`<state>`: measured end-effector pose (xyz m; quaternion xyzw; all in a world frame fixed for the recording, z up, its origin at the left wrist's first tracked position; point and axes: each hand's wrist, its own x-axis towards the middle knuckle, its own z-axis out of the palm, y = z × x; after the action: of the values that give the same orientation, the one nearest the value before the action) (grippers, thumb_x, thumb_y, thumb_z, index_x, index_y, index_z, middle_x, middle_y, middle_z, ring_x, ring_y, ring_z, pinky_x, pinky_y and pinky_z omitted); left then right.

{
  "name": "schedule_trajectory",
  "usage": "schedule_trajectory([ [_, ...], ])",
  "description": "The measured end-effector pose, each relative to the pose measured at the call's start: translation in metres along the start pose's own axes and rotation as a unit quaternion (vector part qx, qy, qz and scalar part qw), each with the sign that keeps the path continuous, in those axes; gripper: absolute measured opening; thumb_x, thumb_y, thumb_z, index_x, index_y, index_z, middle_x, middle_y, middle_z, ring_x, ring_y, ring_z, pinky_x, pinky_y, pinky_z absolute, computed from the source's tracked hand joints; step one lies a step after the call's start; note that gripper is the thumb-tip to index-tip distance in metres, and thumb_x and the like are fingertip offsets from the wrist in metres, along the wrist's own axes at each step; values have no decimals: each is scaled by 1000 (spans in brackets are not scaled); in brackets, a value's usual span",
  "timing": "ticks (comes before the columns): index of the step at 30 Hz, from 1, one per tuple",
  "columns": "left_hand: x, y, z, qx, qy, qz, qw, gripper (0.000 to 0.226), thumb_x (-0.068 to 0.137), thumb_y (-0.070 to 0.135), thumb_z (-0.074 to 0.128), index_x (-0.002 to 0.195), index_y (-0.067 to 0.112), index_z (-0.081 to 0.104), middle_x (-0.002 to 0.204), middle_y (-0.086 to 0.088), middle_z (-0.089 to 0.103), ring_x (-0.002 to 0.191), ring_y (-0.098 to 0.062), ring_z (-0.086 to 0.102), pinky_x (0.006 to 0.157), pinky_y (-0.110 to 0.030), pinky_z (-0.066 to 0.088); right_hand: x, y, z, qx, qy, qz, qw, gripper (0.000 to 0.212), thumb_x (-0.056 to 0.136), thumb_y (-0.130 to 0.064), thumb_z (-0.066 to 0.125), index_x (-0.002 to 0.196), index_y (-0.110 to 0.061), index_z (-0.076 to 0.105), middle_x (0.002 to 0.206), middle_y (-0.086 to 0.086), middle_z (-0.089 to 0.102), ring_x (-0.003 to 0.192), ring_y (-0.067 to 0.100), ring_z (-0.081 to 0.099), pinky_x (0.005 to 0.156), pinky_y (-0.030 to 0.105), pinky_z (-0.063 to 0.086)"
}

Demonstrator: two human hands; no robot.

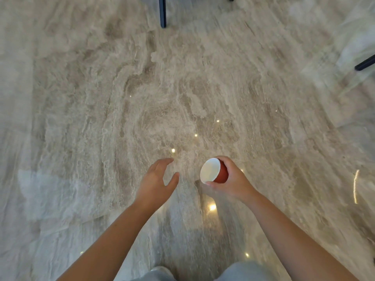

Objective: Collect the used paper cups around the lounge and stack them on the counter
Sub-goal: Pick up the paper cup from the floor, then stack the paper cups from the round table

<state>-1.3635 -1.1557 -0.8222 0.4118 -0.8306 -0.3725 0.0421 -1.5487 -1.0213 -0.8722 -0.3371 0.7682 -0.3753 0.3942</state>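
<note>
A red paper cup (215,171) with a white inside is gripped in my right hand (233,179), tilted so its open mouth faces left toward my other hand. My left hand (158,179) hovers a short way to the left of the cup, fingers spread and curved, holding nothing. Both hands are out in front of me above a glossy beige marble floor (142,98). No counter and no other cups are in view.
A dark furniture leg (162,12) stands on the floor at the top centre, and another dark leg (365,63) pokes in at the right edge. Ceiling lights reflect off the floor. My knees in light trousers (243,272) show at the bottom.
</note>
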Motion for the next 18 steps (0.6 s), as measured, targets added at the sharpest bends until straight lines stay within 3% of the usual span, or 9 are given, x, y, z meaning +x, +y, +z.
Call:
schedule_trajectory([
  [6, -22, 97, -90, -50, 15, 3, 999, 44, 90, 32, 56, 132, 24, 46, 131, 8, 50, 117, -2, 43, 92, -19, 31, -45, -133, -58, 55, 60, -25, 996, 65, 55, -50, 76, 106, -57, 36, 114, -26, 45, 104, -9, 46, 71, 10, 41],
  [12, -61, 201, -200, -94, 57, 1, 994, 44, 89, 34, 56, 131, 29, 45, 119, 23, 43, 107, 10, 39, 73, 7, 28, -105, -278, -121, 127, 118, -45, 984, 63, 51, -50, 76, 104, -57, 41, 105, -32, 54, 98, -10, 53, 74, 4, 42],
  [14, -79, 230, -237, -115, 73, -8, 991, 44, 88, 33, 57, 130, 29, 46, 119, 22, 45, 110, 8, 41, 72, 11, 26, -126, -326, -139, 173, 133, -52, 975, 62, 52, -47, 77, 103, -55, 44, 105, -30, 56, 99, -4, 56, 78, 18, 51],
  [16, -98, 259, -274, -138, 89, -15, 986, 42, 87, 32, 58, 128, 30, 47, 119, 20, 48, 112, 6, 43, 74, 10, 26, -148, -372, -153, 226, 137, -61, 963, 62, 53, -40, 78, 105, -49, 46, 109, -18, 59, 103, 10, 60, 85, 43, 53],
  [18, -115, 290, -311, -162, 103, -6, 981, 41, 86, 30, 60, 125, 31, 50, 120, 19, 53, 113, 5, 46, 79, 10, 25, -169, -419, -167, 253, 137, -79, 955, 61, 55, -36, 78, 107, -44, 47, 114, -6, 59, 106, 22, 60, 87, 52, 50],
])
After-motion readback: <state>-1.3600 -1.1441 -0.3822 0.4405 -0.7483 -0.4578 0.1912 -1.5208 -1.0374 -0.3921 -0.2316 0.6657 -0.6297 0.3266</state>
